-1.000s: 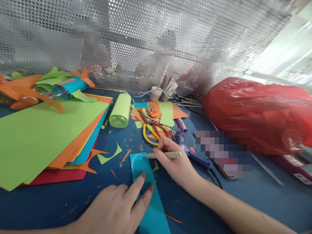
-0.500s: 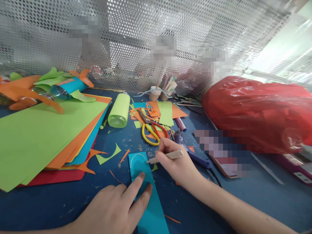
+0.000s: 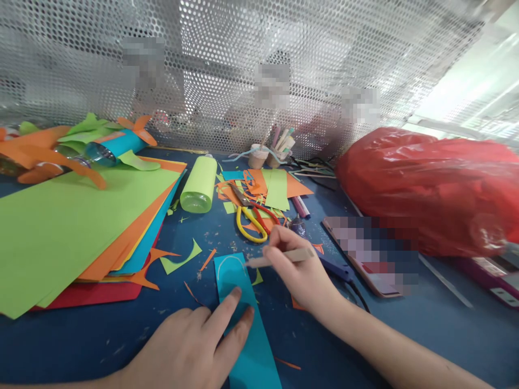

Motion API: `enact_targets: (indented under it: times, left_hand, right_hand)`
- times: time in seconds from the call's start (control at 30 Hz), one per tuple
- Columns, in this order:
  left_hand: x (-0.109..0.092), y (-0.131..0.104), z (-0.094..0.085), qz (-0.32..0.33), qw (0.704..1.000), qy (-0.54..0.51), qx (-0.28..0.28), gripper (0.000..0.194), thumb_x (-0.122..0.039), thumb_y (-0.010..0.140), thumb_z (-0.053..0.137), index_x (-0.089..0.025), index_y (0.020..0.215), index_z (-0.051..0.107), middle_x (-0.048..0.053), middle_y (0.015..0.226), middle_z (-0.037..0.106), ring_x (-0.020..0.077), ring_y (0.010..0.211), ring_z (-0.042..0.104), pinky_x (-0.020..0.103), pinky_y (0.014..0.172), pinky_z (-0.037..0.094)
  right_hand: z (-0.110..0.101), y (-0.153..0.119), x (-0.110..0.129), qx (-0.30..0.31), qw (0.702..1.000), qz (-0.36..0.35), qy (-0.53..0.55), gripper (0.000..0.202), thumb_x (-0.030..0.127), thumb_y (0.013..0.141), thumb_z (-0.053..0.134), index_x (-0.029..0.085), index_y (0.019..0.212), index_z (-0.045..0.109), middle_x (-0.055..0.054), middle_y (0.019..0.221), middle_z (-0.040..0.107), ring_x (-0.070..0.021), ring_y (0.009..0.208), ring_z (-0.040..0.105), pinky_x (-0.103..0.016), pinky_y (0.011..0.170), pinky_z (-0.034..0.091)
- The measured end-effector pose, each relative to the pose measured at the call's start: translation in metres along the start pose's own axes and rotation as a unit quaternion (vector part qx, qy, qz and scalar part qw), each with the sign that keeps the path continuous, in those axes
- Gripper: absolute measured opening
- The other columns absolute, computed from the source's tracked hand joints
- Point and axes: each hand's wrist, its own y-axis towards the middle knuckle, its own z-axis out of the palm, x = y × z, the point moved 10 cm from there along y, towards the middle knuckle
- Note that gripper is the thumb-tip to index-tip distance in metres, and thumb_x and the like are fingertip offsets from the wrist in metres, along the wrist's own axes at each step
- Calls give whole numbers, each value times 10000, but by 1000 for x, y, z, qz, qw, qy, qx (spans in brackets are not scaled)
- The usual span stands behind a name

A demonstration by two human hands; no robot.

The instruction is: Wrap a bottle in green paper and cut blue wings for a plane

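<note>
A blue strip of paper lies on the table in front of me, with a thin white curved line drawn near its far end. My left hand presses down on the strip, two fingers stretched out and apart; it grips nothing. In my right hand is a pale marker pen, pinched between thumb and fingers. Its tip meets the strip's right edge, by the end of the white curve. Just beyond this hand are scissors with yellow and red handles.
Stacked coloured paper lies at left, below paper-covered bottles. A green-wrapped bottle lies near paper scraps. A purple glue gun with a cord and a phone lie right, before a red plastic bag.
My right hand and the pen have shifted slightly right and down, and the white curve now reaches a little further along its right side. My left hand stays in place.
</note>
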Motion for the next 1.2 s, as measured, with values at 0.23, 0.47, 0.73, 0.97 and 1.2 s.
enact_targets:
  times: [0.23, 0.47, 0.73, 0.97, 1.2]
  left_hand:
    - [0, 0, 2, 2, 1000, -8, -2, 613, -582, 864, 521, -186, 1332, 532, 155, 1322, 597, 221, 686, 716, 325, 546, 617]
    - [0, -2, 2, 3, 1000, -9, -20, 537, -528, 901, 476, -197, 1318, 544, 144, 1298, 620, 220, 692, 717, 308, 543, 608]
    - [-1, 0, 2, 9, 1000, -5, -8, 547, -534, 891, 493, -198, 1320, 540, 132, 1265, 646, 215, 678, 712, 315, 521, 608]
    - [-1, -1, 4, 10, 1000, -3, -21, 506, -494, 917, 458, -194, 1316, 543, 140, 1227, 666, 215, 650, 703, 314, 500, 593]
    - [0, -2, 3, 6, 1000, -20, -23, 492, -454, 919, 457, -181, 1322, 536, 160, 1283, 627, 215, 641, 700, 304, 502, 582]
  right_hand:
    - [25, -5, -1, 76, 986, 34, 147, 183, 311, 855, 568, 220, 755, 445, 77, 572, 489, -100, 533, 451, -227, 523, 351]
    - [45, -11, -10, 130, 982, 36, 131, 193, 268, 839, 542, 226, 705, 410, 93, 527, 421, -85, 472, 337, -222, 462, 284]
    - [48, -12, -11, 149, 983, 28, 100, 188, 257, 844, 535, 225, 707, 410, 91, 541, 413, -82, 473, 333, -218, 449, 268]
    - [50, -13, -12, 154, 984, 26, 89, 188, 229, 840, 539, 221, 702, 412, 85, 543, 441, -79, 473, 345, -210, 452, 273]
    - [37, -7, -14, 90, 982, 59, 153, 218, 314, 861, 557, 219, 719, 420, 92, 499, 442, -88, 472, 379, -217, 477, 298]
